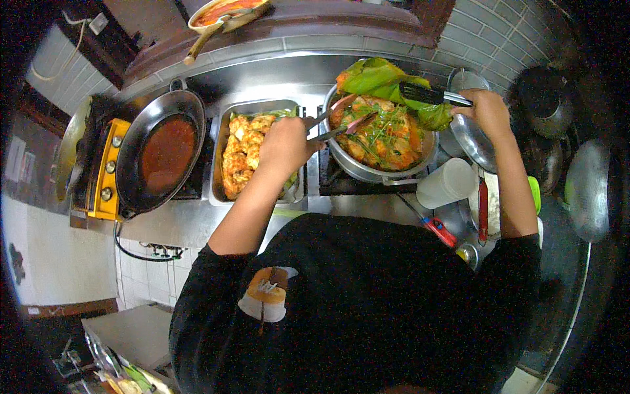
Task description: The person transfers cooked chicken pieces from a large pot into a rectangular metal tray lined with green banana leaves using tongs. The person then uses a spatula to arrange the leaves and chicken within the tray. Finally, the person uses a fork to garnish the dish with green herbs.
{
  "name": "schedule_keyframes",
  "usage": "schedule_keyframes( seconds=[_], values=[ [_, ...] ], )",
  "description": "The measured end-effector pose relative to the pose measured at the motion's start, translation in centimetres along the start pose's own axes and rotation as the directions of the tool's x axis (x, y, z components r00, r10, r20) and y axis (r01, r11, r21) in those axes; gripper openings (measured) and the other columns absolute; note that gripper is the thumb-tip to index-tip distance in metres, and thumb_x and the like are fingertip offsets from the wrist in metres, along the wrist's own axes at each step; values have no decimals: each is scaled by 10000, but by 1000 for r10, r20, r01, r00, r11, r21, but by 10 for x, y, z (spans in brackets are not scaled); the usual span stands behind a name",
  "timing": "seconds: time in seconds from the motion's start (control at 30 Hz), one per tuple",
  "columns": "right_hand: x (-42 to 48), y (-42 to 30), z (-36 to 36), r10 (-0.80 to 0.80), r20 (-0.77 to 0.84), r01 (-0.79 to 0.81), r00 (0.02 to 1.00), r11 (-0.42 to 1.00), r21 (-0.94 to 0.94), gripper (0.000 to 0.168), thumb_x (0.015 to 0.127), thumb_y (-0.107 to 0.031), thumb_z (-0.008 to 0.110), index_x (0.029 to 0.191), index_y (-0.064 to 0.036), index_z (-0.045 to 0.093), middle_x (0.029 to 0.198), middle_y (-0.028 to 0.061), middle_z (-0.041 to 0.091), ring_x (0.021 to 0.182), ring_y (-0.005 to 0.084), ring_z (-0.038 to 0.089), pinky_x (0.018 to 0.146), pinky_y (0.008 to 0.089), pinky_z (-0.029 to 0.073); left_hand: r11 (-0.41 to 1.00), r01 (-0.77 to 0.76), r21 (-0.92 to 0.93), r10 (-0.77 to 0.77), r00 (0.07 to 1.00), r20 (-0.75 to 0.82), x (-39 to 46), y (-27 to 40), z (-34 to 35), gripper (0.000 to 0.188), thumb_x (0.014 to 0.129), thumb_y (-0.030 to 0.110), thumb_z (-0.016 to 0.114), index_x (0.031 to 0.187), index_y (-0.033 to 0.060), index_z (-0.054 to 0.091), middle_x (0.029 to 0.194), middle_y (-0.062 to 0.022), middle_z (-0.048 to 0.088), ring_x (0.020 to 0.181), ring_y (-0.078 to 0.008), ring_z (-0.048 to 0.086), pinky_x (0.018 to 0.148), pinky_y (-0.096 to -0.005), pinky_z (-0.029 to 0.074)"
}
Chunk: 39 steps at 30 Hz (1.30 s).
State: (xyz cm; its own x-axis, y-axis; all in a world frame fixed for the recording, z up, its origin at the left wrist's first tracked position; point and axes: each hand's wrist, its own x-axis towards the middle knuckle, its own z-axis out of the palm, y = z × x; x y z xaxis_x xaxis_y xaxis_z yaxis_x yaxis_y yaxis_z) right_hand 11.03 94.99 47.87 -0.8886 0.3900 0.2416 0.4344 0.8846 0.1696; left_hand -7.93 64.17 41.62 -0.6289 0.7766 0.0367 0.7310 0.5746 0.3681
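My left hand (288, 145) grips tongs (339, 129) with reddish tips that reach over the round metal pot (362, 172). A black slotted turner (423, 93) with a metal handle is in my right hand (485, 111). It lies against a large green leaf (381, 81) folded up at the pot's far rim, stained orange in places. Orange-coated pieces of food under chopped green herbs (389, 125) fill the pot. Below and left of my left hand, a rectangular steel pan (215, 189) holds yellow-orange coated pieces (238, 160) on leaves.
At left a dark wok (128, 147) holds reddish-brown sauce. A bowl (197, 27) with a wooden-handled utensil stands on the ledge above. Right of the pot are a whitish plastic container (445, 182), metal lids (472, 143) and a red lighter (443, 233).
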Motion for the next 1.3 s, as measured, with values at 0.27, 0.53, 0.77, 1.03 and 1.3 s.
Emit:
schedule_keyframes(
  seconds=[0.27,0.53,0.77,1.03,1.3],
  values=[
    [47,-39,-40,-116,-81,116,990,993,-12,416,612,-424,657,907,-130,639,858,112,615,785,312,581,690,391,462,998,57,-9,-57,982,-180,-44,-36,-40,360,634,280,695,930,91,618,776,-188,597,737,-340,584,677,-411,462],
    [120,-164,-51,-532,-105,515,840,844,-148,391,581,-391,662,854,-114,627,761,101,604,746,293,577,658,387,458,937,329,116,-325,944,-47,-120,-110,-63,330,630,279,714,878,76,638,751,-177,607,732,-322,595,667,-398,475],
    [162,-276,35,-867,-153,793,474,496,-355,160,699,-256,549,793,-128,569,752,59,588,726,230,598,611,361,490,942,333,43,-336,937,100,-165,-162,-47,406,593,296,735,924,86,629,753,-166,613,746,-312,598,689,-387,480],
    [175,-309,57,-884,-34,841,467,456,-292,163,709,-147,518,868,-115,533,793,52,570,794,249,580,661,362,486,959,282,39,-285,950,125,-186,-197,-55,379,600,257,730,925,90,629,785,-168,615,781,-307,594,705,-385,475],
    [135,-294,8,-693,80,691,717,691,-211,297,637,-184,620,917,-92,577,869,116,594,793,310,580,686,394,476,950,306,62,-311,942,125,-165,-205,-62,342,609,256,727,897,92,639,799,-174,615,786,-307,596,717,-382,474]
  ],
)
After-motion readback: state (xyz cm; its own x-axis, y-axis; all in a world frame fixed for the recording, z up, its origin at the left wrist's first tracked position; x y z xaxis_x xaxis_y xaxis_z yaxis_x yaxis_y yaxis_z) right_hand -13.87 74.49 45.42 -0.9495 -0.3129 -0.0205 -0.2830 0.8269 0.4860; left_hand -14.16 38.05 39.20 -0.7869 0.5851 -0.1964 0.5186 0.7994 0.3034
